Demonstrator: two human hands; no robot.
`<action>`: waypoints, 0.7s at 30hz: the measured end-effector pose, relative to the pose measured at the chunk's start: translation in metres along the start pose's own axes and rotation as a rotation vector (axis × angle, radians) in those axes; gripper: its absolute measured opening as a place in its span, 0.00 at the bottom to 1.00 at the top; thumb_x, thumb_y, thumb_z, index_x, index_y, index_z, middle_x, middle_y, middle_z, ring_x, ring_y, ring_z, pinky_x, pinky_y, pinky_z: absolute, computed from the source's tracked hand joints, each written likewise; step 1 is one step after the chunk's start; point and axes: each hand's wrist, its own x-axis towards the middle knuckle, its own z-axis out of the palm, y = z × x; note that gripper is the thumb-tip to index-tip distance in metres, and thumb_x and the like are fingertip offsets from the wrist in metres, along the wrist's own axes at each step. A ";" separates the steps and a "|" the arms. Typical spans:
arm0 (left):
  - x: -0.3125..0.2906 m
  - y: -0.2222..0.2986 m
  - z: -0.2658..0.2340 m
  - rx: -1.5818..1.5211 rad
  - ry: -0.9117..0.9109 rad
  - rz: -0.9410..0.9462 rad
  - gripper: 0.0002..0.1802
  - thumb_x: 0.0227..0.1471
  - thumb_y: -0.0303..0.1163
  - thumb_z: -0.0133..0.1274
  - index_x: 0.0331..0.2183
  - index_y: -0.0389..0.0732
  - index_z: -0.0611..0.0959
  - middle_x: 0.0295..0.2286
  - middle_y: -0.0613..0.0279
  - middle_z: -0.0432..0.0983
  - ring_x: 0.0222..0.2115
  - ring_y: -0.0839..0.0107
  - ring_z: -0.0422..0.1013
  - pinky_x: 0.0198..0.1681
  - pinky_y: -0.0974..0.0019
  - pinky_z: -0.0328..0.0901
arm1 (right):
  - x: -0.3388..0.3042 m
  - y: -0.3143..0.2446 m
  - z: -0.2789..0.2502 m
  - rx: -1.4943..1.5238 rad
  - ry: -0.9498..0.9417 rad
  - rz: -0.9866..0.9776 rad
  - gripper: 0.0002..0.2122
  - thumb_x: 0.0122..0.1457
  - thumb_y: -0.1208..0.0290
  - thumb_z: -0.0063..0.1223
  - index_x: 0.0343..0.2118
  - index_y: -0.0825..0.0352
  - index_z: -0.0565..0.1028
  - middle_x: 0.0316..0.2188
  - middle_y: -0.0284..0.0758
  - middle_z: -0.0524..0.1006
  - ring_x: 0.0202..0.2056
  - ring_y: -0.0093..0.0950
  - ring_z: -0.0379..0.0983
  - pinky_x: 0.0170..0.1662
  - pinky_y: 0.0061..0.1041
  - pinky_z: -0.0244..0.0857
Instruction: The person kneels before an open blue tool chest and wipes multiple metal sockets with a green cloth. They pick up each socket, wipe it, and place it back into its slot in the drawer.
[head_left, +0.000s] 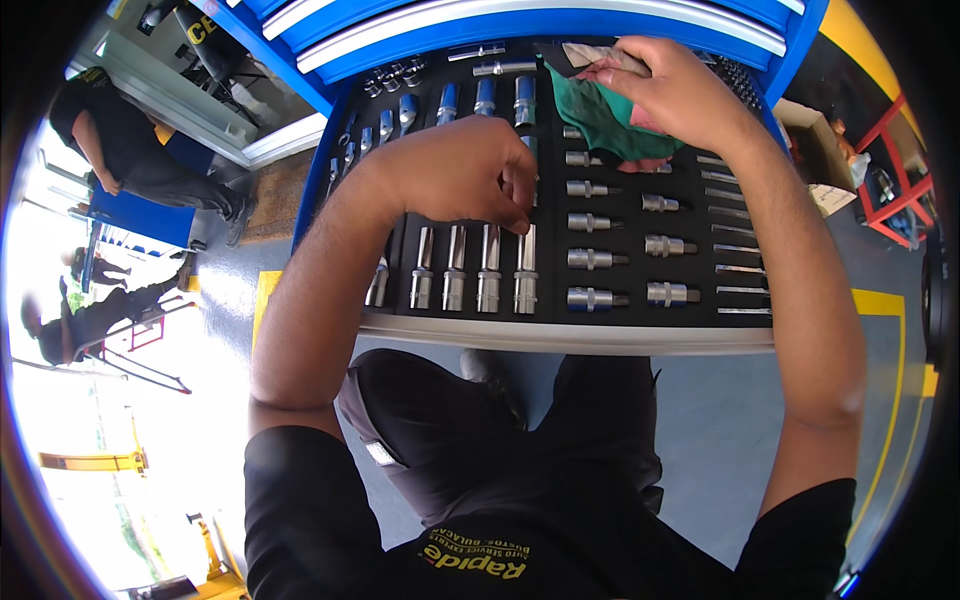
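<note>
Head view: grasping a green cloth (590, 110) in the right hand (680, 88), bunched between thumb and fingers over the far part of the open drawer (560, 338), right of its middle. Holding the left hand (455, 170) with fingers curled toward the thumb, at the far end of the rightmost of 4 long sockets (526, 285); cannot tell whether gripping it. Can see bit sockets (592, 259) in black foam (552, 285) to the right, with slim rods (740, 247) farther right.
</note>
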 end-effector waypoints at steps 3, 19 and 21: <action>-0.007 0.000 -0.010 0.021 0.117 -0.032 0.07 0.49 0.30 0.67 0.30 0.37 0.88 0.25 0.63 0.82 0.27 0.75 0.77 0.33 0.70 0.70 | -0.003 -0.006 -0.004 0.034 -0.031 0.062 0.15 0.68 0.60 0.54 0.43 0.69 0.79 0.30 0.35 0.80 0.29 0.24 0.74 0.38 0.28 0.69; -0.003 -0.033 -0.015 -0.032 0.671 -0.059 0.09 0.56 0.29 0.62 0.37 0.35 0.85 0.29 0.62 0.81 0.29 0.78 0.74 0.34 0.71 0.69 | -0.042 -0.099 0.027 0.017 -0.764 -0.093 0.15 0.51 0.66 0.67 0.42 0.63 0.85 0.36 0.37 0.81 0.41 0.37 0.80 0.45 0.36 0.75; 0.003 -0.028 -0.011 -0.008 0.656 -0.025 0.08 0.55 0.30 0.63 0.36 0.35 0.86 0.29 0.61 0.82 0.29 0.77 0.74 0.34 0.70 0.69 | -0.047 -0.086 0.037 -0.165 -0.503 -0.374 0.13 0.51 0.65 0.67 0.39 0.62 0.85 0.36 0.38 0.78 0.39 0.40 0.79 0.45 0.38 0.73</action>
